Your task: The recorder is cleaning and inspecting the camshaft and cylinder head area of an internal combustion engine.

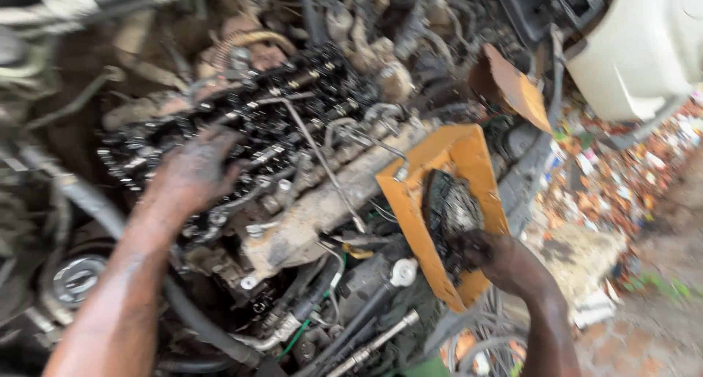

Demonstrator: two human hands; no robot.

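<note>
A person leans over an open, oil-blackened engine (293, 150), seen from a head camera looking down. The picture is somewhat blurred.

The left hand (194, 168) lies flat on the exposed top of the engine, fingers spread wide and holding nothing, palm down on the dark valve gear (293, 106). The forearm comes in from the lower left.

The right hand (498, 260) comes up from the lower right and grips the lower end of a black, greasy part (448, 216), which rests in an orange tray (469, 157). The fingers close round the part; exactly how tightly cannot be told through the grime.

The tray sits tilted on the engine's right side, its long axis running from upper right down to lower left. The part lies along that same axis, just right of the pale engine block (329, 201). The right hand is touching the part; the left hand is well apart from it, across the engine to the left.

A thin metal pipe (322, 161) crosses the block between the two hands. Hoses (190, 318) and a white cap (403, 272) sit below. Littered ground (608, 179) shows at right, under a white body panel (644, 47).
</note>
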